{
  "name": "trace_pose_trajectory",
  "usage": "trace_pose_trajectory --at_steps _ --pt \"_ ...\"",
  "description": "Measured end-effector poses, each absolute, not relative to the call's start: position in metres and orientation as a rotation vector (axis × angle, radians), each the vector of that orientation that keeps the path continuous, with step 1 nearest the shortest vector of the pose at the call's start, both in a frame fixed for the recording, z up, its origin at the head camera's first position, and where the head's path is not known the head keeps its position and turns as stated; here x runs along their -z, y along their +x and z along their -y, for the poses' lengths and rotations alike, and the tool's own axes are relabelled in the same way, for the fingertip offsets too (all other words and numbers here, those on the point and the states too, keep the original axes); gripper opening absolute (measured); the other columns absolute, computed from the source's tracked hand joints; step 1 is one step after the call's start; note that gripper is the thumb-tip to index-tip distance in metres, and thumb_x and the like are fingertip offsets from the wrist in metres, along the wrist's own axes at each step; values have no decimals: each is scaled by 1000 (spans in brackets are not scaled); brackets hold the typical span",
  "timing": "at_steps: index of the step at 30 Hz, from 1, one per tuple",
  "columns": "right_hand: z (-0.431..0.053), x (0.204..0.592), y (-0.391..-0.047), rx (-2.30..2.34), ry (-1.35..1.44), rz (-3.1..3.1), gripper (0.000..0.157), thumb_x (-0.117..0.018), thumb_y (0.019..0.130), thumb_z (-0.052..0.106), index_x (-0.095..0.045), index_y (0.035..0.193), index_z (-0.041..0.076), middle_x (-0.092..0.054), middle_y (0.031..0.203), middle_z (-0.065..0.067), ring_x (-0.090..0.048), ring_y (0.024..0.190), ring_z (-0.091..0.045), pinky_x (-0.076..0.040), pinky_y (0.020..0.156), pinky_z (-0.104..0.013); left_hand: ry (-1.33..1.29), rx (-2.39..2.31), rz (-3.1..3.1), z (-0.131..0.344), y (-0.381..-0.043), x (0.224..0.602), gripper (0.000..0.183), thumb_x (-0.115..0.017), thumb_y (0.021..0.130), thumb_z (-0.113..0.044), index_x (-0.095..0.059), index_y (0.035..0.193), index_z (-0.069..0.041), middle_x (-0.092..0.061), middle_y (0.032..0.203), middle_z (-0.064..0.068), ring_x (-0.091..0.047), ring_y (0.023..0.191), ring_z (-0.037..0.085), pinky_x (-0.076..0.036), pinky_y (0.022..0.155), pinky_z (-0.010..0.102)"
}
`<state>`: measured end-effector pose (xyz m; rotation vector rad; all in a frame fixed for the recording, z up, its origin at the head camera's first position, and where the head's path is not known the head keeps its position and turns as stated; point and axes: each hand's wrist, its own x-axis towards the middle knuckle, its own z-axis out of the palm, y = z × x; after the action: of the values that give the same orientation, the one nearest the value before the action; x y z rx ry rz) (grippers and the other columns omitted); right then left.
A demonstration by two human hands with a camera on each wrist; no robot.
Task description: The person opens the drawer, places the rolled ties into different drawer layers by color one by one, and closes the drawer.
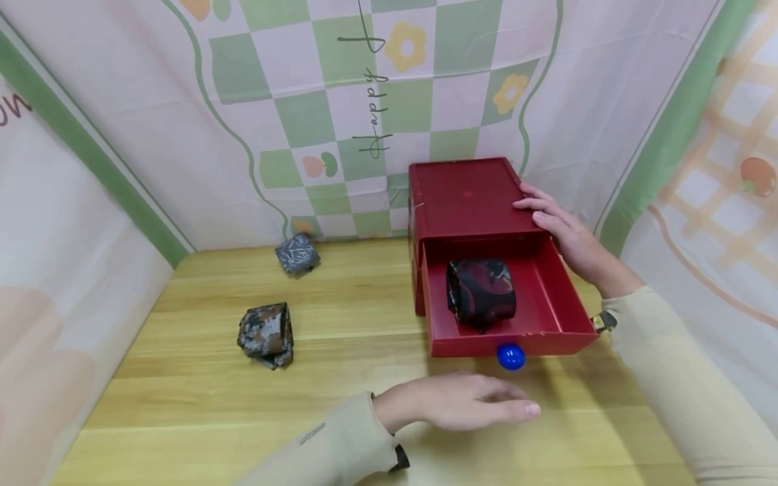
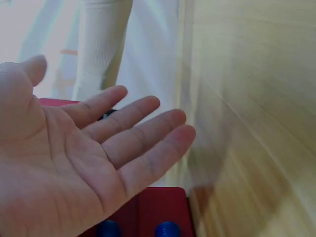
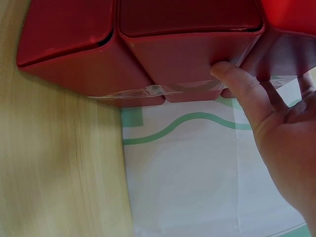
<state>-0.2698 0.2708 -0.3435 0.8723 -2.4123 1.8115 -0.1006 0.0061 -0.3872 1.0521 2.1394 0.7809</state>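
A red drawer cabinet (image 1: pixel 468 196) stands against the patterned backdrop, its top drawer (image 1: pixel 553 297) pulled out toward me. Inside that drawer, on the left, lies a rolled dark cloth with a maroon pattern (image 1: pixel 486 290). My left hand (image 1: pixel 464 401) hovers in front of the drawer's blue knob (image 1: pixel 511 356); its palm and spread fingers (image 2: pixel 143 138) hold nothing. At the cabinet's upper right edge rests my right hand (image 1: pixel 562 229), fingers laid over the top. In the right wrist view its thumb (image 3: pixel 242 86) touches the cabinet's side.
On the wooden table (image 1: pixel 352 304), left of the cabinet, lie a folded camouflage cloth (image 1: pixel 265 334) and, farther back, a folded grey patterned cloth (image 1: pixel 297 254). Patterned fabric (image 1: pixel 340 88) hangs behind and at both sides. Clear tape (image 3: pixel 158 90) runs along the cabinet's side.
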Motion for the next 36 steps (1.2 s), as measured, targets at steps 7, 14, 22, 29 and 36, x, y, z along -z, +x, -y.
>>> trace_pose_trajectory --at_steps 7,14,22,29,36 --pt "-271 343 -269 -1817 883 2404 41 -37 111 23 -52 146 8 -18 168 -1 -11 153 -23 -35 102 -14 974 -1077 -1791 -12 -111 394 58 -22 111 -49 -46 153 -17 -51 150 -9 -49 132 2 -41 106 22" --pt "-270 344 -271 -1826 896 2388 41 -37 111 22 -53 145 7 -19 168 -2 -11 152 -22 -34 104 -15 910 -1330 -1481 -15 -119 391 74 -6 107 -58 -42 153 -11 -55 148 7 -60 124 11 -50 99 28" --pt "-271 344 -269 -1809 882 2417 42 -37 111 25 -52 145 6 -19 168 0 -13 151 -22 -36 102 -15 822 -1391 -1394 -16 -122 391 67 -11 110 -51 -43 152 -11 -59 143 3 -64 118 10 -52 97 30" --pt "-272 344 -269 -1785 872 2435 42 -37 111 26 -52 146 8 -19 168 1 -13 151 -21 -36 101 -14 825 -1389 -1387 -16 -122 391 65 -11 111 -48 -43 153 -10 -58 145 6 -65 117 11 -52 98 31" --pt "-272 343 -268 -1790 870 2439 42 -37 111 27 -51 146 8 -18 168 1 -13 151 -22 -37 100 -14 836 -1384 -1391 -16 -122 391 64 -12 111 -47 -44 152 -11 -57 145 8 -65 116 10 -52 98 31"
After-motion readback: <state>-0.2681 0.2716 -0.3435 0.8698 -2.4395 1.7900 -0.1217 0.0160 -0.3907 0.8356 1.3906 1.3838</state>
